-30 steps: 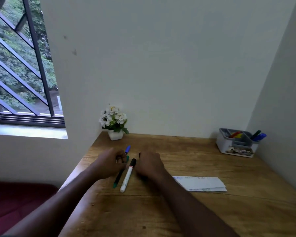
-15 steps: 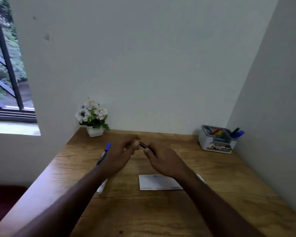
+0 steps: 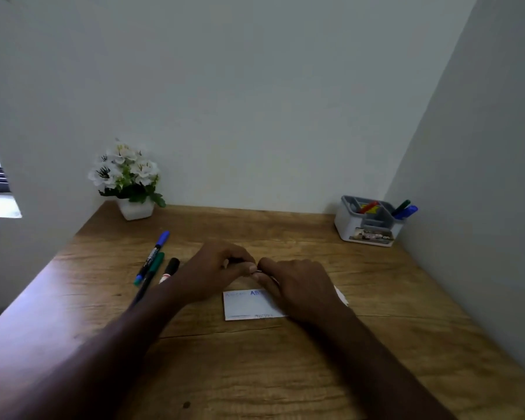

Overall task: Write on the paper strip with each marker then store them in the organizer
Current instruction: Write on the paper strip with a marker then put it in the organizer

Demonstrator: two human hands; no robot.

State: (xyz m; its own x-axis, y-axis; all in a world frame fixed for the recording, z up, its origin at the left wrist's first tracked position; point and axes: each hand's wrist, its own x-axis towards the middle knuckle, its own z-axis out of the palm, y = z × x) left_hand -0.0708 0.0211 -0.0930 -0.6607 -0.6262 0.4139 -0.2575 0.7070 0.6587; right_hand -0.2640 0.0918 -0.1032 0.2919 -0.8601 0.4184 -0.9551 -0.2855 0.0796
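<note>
Both hands (image 3: 255,274) grip one marker (image 3: 240,261).

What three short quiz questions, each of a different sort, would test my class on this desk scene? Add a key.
1. True or false: the organizer stands beside the flower pot.
2. How many markers lie loose on the desk, left of the left hand?
3. The paper strip lies: A) in the organizer B) under the right hand C) on the windowsill.

Key: 1 false; 2 three; 3 B.
</note>
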